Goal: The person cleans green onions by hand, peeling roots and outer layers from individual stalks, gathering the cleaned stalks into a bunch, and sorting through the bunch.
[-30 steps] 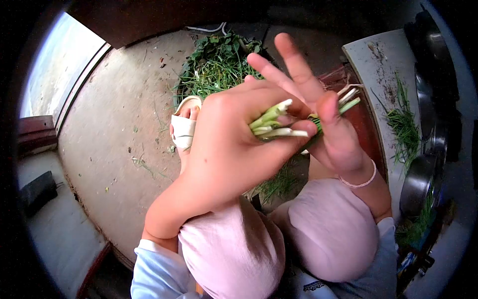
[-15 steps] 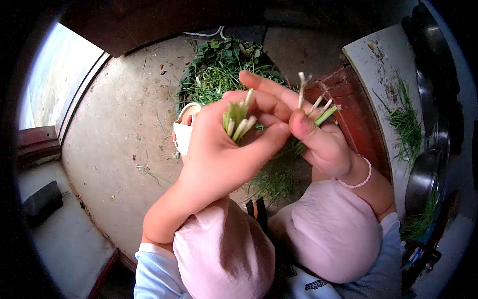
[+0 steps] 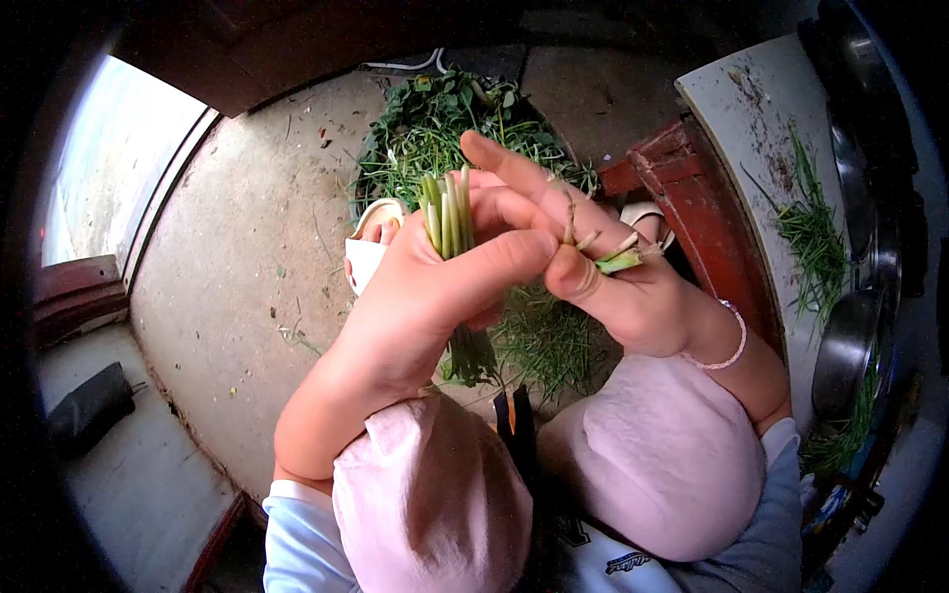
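Observation:
My left hand (image 3: 420, 292) is closed round a bundle of chives (image 3: 450, 219), the pale cut-looking ends pointing up and the green leaves hanging below the fist. My right hand (image 3: 633, 301) pinches a few loose chive stalks (image 3: 618, 261) between thumb and fingers, some with thin whitish root ends. Both thumb tips meet, or nearly so, in front of my chest. On the floor under my hands lies a loose heap of chive leaves (image 3: 554, 341), partly covered by my arms and knees.
Ahead on the concrete floor (image 3: 227, 237) is a large pile of green leaves and stalks (image 3: 445, 133). At the right are a red wooden piece (image 3: 707, 212) and a white surface with more chives (image 3: 813, 237) and a metal pan (image 3: 845, 346). A dark object (image 3: 91, 415) lies at left.
My left hand has turned so the bundle stands more upright and its hanging leaves show. My right hand has shifted slightly down and left, with its stalks lower.

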Tool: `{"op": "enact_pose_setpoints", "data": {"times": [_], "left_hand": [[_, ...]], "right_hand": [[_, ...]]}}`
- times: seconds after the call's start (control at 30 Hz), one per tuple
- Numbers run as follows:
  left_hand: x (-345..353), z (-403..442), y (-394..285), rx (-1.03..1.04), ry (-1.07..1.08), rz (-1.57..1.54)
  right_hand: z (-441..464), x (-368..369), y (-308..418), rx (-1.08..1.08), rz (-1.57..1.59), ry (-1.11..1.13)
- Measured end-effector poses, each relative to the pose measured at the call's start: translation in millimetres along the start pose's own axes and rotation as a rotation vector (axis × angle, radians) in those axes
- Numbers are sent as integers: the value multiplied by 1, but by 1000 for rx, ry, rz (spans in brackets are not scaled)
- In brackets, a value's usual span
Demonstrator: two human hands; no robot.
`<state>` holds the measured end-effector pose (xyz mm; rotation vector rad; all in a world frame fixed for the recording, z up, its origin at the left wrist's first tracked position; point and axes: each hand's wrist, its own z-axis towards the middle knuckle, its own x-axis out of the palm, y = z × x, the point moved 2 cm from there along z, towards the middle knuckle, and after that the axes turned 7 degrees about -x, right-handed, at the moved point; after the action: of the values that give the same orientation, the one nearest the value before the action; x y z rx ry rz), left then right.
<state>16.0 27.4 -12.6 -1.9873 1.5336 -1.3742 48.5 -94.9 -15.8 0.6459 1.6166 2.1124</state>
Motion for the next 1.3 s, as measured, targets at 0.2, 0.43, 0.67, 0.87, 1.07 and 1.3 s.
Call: {"op": "enact_pose_setpoints", "data": {"times": [0.2,0.43,0.67,0.87,1.07,1.3], "left_hand": [[5,-6,0,9,17,8],[14,-11,2,320,-121,27],[11,-30,-9,508,-208,-77],[12,-44,-10,472,-186,-28],[23,-44,-2,502,-79,160],[27,-42,2,368,-130,70]], "right_hand": [[-4,-2,6,-95,-181,13],[-6,6,14,-80,-366,36],[-9,2,22,45,7,-353],[-27,-23,22,133,198,-551],[-30,-11,49,143,-72,-531],[-40,-24,45,59,435,-331]]}}
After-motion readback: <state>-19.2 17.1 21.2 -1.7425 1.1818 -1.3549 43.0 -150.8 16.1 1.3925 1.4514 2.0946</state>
